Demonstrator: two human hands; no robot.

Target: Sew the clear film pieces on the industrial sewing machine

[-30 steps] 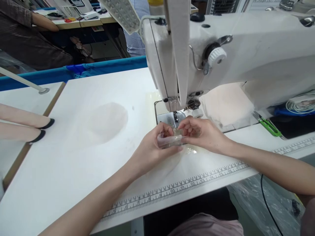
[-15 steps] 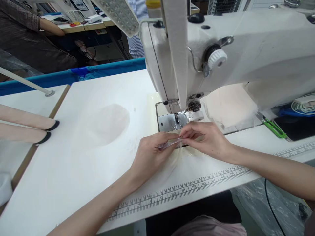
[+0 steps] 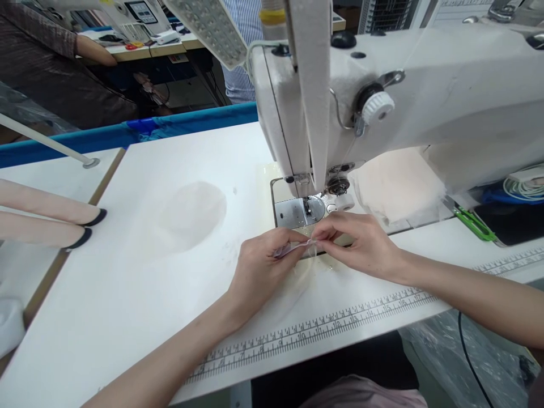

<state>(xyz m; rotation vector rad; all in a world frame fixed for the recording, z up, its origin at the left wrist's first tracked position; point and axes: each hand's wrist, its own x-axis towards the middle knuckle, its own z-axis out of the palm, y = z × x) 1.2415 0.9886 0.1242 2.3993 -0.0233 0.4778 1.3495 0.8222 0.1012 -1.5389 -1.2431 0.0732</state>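
My left hand pinches a thin, sheer strip of whitish fabric between thumb and fingers. Its other end is pinched in the fingertips of my right hand, so the strip spans the small gap between the hands. A loose, nearly see-through part hangs below toward the table and is hard to make out. Both hands are just in front of the metal needle plate of a white sewing machine. The presser foot stands behind the fingers, apart from the strip.
A round sheer fabric piece lies on the white table left of the machine. Pale folded fabric sits under the machine arm. Green-handled snips and a black phone lie at right. A printed ruler follows the front edge. Another person's arm shows behind.
The view has shifted slightly, so the table and machine appear a little to the right and lower. Both hands keep their pinch on the fabric strip, with the fingers barely moved.
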